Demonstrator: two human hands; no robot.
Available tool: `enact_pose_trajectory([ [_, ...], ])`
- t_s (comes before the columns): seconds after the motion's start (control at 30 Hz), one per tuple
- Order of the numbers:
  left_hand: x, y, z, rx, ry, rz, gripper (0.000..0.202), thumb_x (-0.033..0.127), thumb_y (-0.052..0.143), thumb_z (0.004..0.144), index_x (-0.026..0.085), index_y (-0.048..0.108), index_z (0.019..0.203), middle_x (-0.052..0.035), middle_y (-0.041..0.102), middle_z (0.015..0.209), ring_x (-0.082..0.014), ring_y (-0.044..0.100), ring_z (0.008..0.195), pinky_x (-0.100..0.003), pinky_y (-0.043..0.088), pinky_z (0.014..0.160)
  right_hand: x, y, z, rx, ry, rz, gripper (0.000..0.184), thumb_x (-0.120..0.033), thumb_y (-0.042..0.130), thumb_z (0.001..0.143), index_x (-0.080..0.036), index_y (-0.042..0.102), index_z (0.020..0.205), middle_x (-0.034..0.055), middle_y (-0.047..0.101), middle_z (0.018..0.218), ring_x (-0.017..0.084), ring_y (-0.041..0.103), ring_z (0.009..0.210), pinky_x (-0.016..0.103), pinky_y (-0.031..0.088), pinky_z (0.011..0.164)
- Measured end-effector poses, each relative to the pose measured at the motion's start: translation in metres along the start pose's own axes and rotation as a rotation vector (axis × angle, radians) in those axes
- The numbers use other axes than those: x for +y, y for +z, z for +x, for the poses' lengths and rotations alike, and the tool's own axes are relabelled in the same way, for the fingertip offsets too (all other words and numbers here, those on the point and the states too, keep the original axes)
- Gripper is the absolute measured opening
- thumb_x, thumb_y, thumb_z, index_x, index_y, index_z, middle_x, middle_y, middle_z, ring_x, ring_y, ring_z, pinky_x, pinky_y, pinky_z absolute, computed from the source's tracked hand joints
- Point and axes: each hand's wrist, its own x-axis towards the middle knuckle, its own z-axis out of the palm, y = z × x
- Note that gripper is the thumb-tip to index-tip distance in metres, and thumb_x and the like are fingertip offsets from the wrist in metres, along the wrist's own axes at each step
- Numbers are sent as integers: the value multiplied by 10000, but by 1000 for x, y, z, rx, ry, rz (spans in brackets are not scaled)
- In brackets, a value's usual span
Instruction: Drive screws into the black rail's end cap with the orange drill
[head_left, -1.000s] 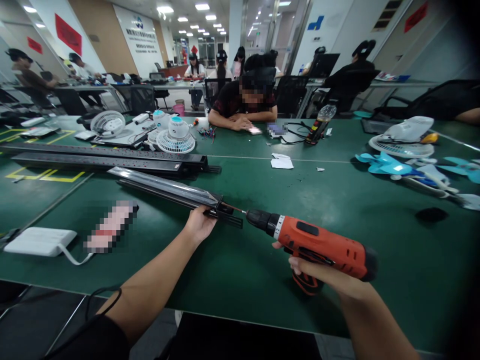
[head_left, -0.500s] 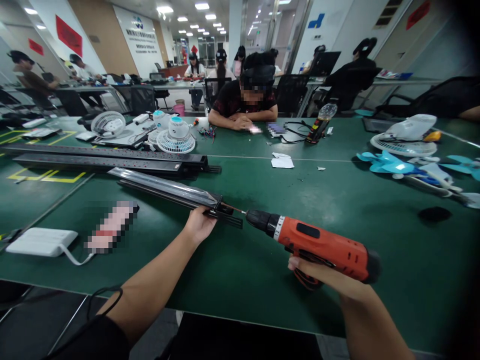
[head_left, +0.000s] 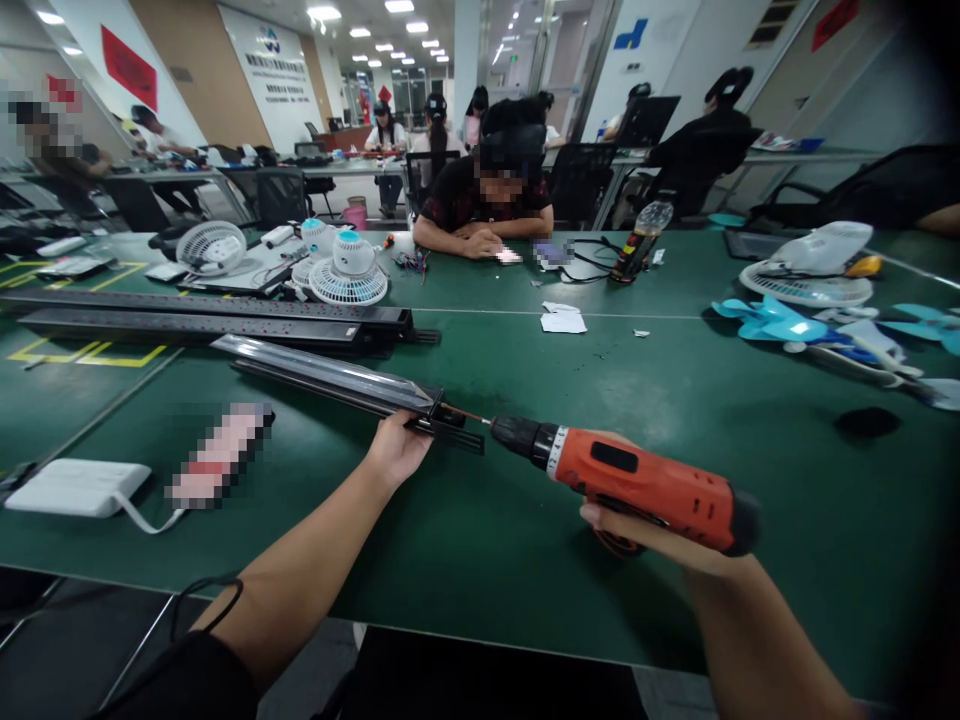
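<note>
Ceiling lights (head_left: 325, 13) shine over black chairs (head_left: 280, 198), a tan wall (head_left: 176, 45) and glass partitions (head_left: 517, 40).

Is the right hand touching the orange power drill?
Touching: the head view shows the right hand gripping the orange power drill from its near side, no gap between them.

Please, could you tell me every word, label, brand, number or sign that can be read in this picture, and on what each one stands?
No word or brand is clearly readable.
White collar of the orange-red power drill: small numbers, perhaps "4" and "6", too small to be sure.
White wall panel: a logo and lines of writing, too blurred to read.
Bottle label: too small to read.
Red wall sheet: dark markings, unreadable.
</note>
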Motion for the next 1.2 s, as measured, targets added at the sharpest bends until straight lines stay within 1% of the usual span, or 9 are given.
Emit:
enact_pose_trajectory([
  [0.13, 0, 0, 1, 0, 7, -9, 366, -27, 549, 825, 113, 754, 1094, -103, 794, 908, -221, 785, 886, -321, 649, 908, 6, -4, 5, 50, -96, -137, 190, -333, 853, 893, -275, 839, 1073, 66, 759, 871, 302, 780, 952, 424, 691, 841],
  [0.33, 0, 5, -2, -6, 26, -7, 313, -25, 526, 874, 116, 751, 1040, -92, 789, 865, -201, 785, 846, -305, 651, 903, 8, -6, 9, -34, -73, -13, 223, -321, 800, 930, -270, 833, 1144, 91, 803, 1117, 219, 775, 815, 373, 697, 749],
  [0.47, 0, 7, -3, -2, 34, -5, 297, -20, 536, 869, 107, 754, 1025, -104, 798, 866, -207, 789, 839, -296, 655, 867, 6, -1, 8, -52, 66, 157, 285, -340, 844, 895, -249, 808, 1162, 81, 802, 985, 168, 710, 665, 314, 666, 619],
  [0.6, -1, 7, -4, 6, 35, 4, 342, -20, 524, 862, 103, 758, 1077, -99, 797, 843, -205, 787, 818, -292, 654, 847, 11, 5, 4, -32, 217, 337, 313, -487, 863, 880, -254, 813, 1083, 41, 764, 827, 143, 656, 583, 304, 641, 577],
  [0.77, 0, 7, -4, 12, 25, 13, 327, -15, 515, 874, 108, 754, 1061, -100, 797, 846, -210, 786, 817, -304, 658, 846, 28, 5, -5, -10, 272, 185, 361, -560, 859, 874, -206, 791, 846, 35, 708, 684, 169, 682, 612, 308, 652, 608],
  [0.83, 0, 6, -4, 23, 27, 11, 299, -20, 508, 882, 97, 746, 1020, -111, 794, 849, -206, 784, 813, -295, 657, 837, 35, 1, -8, -13, 282, 119, 367, -519, 835, 916, -190, 765, 770, 55, 729, 707, 181, 718, 649, 316, 674, 653],
  [0.93, -1, 5, -3, 20, 20, 5, 310, -27, 524, 870, 108, 748, 1036, -103, 797, 877, -205, 786, 836, -294, 658, 841, 38, -5, -10, -48, 231, 70, 291, -444, 843, 924, -187, 779, 803, 67, 763, 754, 215, 769, 719, 343, 703, 715],
  [1.07, -1, 3, -2, 13, 19, 1, 318, -29, 542, 855, 119, 752, 1042, -96, 798, 893, -204, 788, 853, -290, 654, 867, 31, -6, -10, 18, 132, 26, 213, -385, 854, 914, -207, 787, 818, 55, 775, 752, 215, 776, 704, 351, 706, 718],
  [1.2, -1, 1, 0, -7, 10, 9, 347, -16, 549, 839, 106, 756, 1088, -105, 800, 896, -221, 793, 875, -314, 657, 891, 32, -1, -11, 71, 155, 108, 188, -380, 859, 905, -215, 790, 848, 44, 769, 748, 214, 778, 701, 366, 710, 729],
])
